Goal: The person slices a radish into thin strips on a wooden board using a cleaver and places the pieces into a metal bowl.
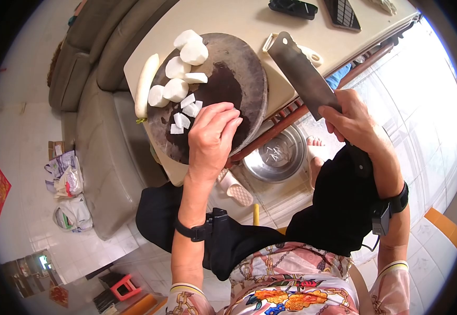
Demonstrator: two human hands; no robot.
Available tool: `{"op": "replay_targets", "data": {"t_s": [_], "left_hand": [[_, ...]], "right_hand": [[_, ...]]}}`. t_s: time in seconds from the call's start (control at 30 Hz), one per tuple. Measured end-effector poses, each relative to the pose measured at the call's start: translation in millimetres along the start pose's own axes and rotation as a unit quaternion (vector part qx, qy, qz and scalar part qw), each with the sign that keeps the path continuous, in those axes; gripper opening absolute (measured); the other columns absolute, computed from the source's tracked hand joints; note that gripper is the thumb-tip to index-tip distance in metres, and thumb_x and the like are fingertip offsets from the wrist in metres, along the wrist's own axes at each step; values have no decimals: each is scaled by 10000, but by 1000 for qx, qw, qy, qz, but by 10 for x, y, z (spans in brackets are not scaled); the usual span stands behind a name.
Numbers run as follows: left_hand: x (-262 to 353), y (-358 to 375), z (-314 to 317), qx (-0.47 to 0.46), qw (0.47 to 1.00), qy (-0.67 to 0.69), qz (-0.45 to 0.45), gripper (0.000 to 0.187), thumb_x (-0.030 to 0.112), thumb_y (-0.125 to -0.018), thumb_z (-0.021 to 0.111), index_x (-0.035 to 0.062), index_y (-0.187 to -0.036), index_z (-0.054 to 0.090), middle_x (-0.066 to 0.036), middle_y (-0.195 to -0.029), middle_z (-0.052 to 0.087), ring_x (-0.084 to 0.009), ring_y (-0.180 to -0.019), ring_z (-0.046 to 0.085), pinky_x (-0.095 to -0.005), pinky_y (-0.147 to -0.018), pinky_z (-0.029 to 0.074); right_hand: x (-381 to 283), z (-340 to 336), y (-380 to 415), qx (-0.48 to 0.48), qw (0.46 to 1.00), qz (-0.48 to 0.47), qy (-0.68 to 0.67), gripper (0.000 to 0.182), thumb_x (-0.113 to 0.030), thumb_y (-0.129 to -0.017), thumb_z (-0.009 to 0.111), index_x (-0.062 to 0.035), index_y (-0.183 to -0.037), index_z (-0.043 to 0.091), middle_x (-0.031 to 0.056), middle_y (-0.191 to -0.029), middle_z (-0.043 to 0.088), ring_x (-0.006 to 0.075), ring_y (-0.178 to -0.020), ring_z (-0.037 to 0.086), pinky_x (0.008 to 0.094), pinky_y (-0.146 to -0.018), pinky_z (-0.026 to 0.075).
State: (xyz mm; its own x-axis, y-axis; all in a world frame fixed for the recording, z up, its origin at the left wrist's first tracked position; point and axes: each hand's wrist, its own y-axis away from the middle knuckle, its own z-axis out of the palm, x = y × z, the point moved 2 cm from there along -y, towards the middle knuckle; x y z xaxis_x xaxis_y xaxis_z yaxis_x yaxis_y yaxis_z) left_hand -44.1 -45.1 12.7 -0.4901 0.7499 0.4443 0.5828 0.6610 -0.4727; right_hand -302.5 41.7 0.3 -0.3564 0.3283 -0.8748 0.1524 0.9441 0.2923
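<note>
My right hand (355, 118) grips a cleaver (302, 71) by its handle, the broad dark blade raised off the right side of the round chopping board (249, 68). Over the board's near part, my left hand (213, 134) is closed with its fingertips bunched together; whatever they hold, if anything, is hidden. Small cut chunks of white radish (181, 122) lie just left of that hand. Farther back on the board are several thick radish pieces (177, 90) and a flat slice (195, 78). A whole white radish (147, 84) rests on the table along the board's left edge.
A peeler (312, 56) lies on the table (228, 18) behind the cleaver, with a phone (342, 14) and a black case (293, 9) farther back. Below the table edge, a metal basin (296, 167) holds pale scraps. A grey sofa (100, 142) stands left.
</note>
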Motion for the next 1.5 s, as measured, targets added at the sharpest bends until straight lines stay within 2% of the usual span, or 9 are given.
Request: {"op": "replay_targets", "data": {"t_s": [0.1, 0.2, 0.33, 0.43, 0.97, 1.17, 1.23, 1.33, 1.5], "left_hand": [[77, 52, -103, 33, 998, 6, -46, 251, 28, -690, 773, 23, -914, 660, -116, -949, 663, -288, -883, 635, -365, -775, 514], [87, 106, -148, 12, 996, -34, -87, 324, 64, -656, 801, 27, -940, 651, -122, -967, 663, -295, -888, 632, -383, -792, 507], [97, 117, -87, 21, 987, -22, -161, 280, 45, -678, 761, 24, -927, 635, -121, -922, 650, -298, -854, 617, -399, -764, 496], [79, 115, -60, 27, 989, -58, -133, 255, 36, -688, 738, 17, -918, 628, -124, -885, 636, -300, -816, 609, -401, -736, 494], [-21, 184, -119, 53, 984, -44, -167, 314, 33, -706, 763, -6, -994, 644, -124, -902, 646, -240, -797, 642, -349, -731, 519], [74, 124, -109, 48, 982, -58, -173, 338, 61, -699, 776, -2, -1004, 643, -134, -938, 650, -273, -890, 627, -373, -791, 503], [43, 104, -48, 53, 987, -67, -138, 355, 82, -697, 780, 6, -1016, 642, -139, -963, 653, -301, -928, 606, -402, -835, 482], [14, 73, 15, 52, 986, -37, -154, 365, 90, -693, 781, 14, -1022, 642, -135, -966, 657, -313, -919, 597, -418, -842, 470], [-70, 67, 31, 57, 986, -23, -158, 345, 74, -691, 768, 16, -1007, 643, -125, -944, 655, -303, -899, 600, -409, -817, 475]], "right_hand": [[-45, -19, 13, -7, 1000, 12, 3, 293, -233, -840, 586, 33, -720, 557, 64, -572, 575, 113, -479, 553, 279, -468, 457], [-29, -21, 16, -7, 1000, 1, -3, 292, -232, -842, 586, 33, -722, 557, 68, -578, 580, 114, -480, 556, 280, -468, 457], [-27, -9, 4, -9, 1000, 3, -2, 291, -230, -842, 588, 35, -726, 555, 69, -582, 581, 114, -485, 560, 277, -472, 458], [-60, -18, 29, 3, 1000, 26, 5, 288, -229, -843, 592, 34, -731, 555, 67, -588, 581, 113, -488, 557, 276, -476, 458], [10, -19, 3, -5, 1000, 13, -3, 295, -249, -849, 596, 31, -765, 561, 60, -608, 577, 103, -521, 563, 266, -482, 467], [-16, -26, 11, -11, 1000, 13, 1, 296, -243, -847, 592, 32, -742, 560, 61, -596, 580, 106, -496, 552, 270, -481, 460], [-25, -23, 11, -6, 1000, 7, -3, 296, -241, -846, 591, 33, -737, 560, 62, -593, 582, 106, -491, 550, 271, -481, 458], [-49, -38, 20, -4, 1000, 17, 6, 302, -241, -846, 591, 34, -724, 558, 63, -590, 579, 108, -492, 551, 272, -482, 461], [36, -23, -4, -7, 999, 31, -6, 303, -252, -855, 604, 45, -851, 541, 63, -632, 590, 105, -522, 561, 272, -492, 465]]}}
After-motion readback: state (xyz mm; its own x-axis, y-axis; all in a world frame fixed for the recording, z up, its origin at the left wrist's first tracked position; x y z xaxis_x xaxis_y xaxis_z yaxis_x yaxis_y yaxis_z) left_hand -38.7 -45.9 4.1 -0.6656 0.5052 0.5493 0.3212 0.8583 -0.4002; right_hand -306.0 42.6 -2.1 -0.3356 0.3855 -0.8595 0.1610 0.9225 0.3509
